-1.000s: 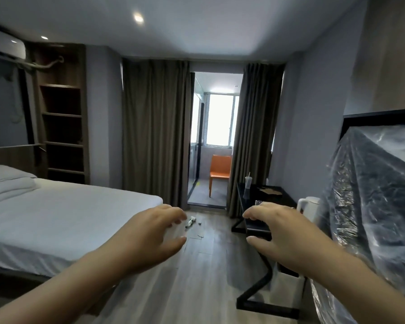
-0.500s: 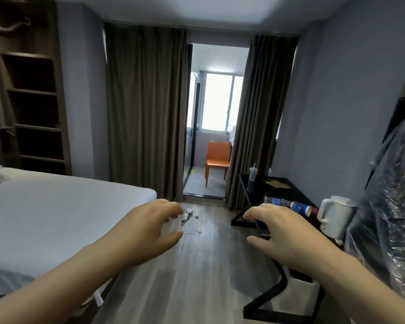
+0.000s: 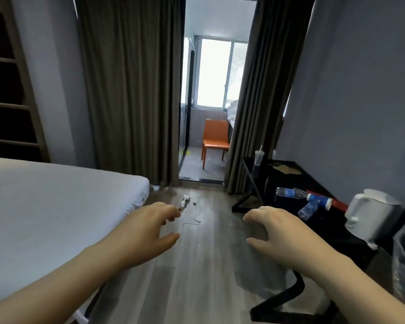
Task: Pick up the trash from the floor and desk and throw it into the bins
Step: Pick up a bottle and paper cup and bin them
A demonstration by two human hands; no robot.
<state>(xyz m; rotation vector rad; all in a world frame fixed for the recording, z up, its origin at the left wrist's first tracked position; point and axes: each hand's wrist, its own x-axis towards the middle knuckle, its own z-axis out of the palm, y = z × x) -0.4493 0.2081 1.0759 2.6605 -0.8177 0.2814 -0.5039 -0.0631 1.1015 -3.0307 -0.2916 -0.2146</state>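
Small trash lies on the wood floor ahead: a white tube-like piece (image 3: 184, 200), a dark bit (image 3: 194, 203) and a flat scrap (image 3: 196, 219). On the black desk (image 3: 278, 181) at the right lie two clear plastic bottles (image 3: 290, 192) (image 3: 310, 209), a red, white and blue can (image 3: 320, 202), a brown paper scrap (image 3: 285, 169) and a cup with a straw (image 3: 258, 157). My left hand (image 3: 147, 232) and my right hand (image 3: 276, 235) are held out in front, fingers spread, holding nothing. No bin is in view.
A white bed (image 3: 56, 211) fills the left side. A white kettle (image 3: 369, 213) stands on the desk's near end. Dark curtains (image 3: 131, 90) frame a doorway to a balcony with an orange chair (image 3: 215, 139). A shelf unit (image 3: 7, 90) stands at far left.
The view has moved forward and tilted down. The floor trash and desk items appear nearer and larger. Both hands stay out in front, empty.
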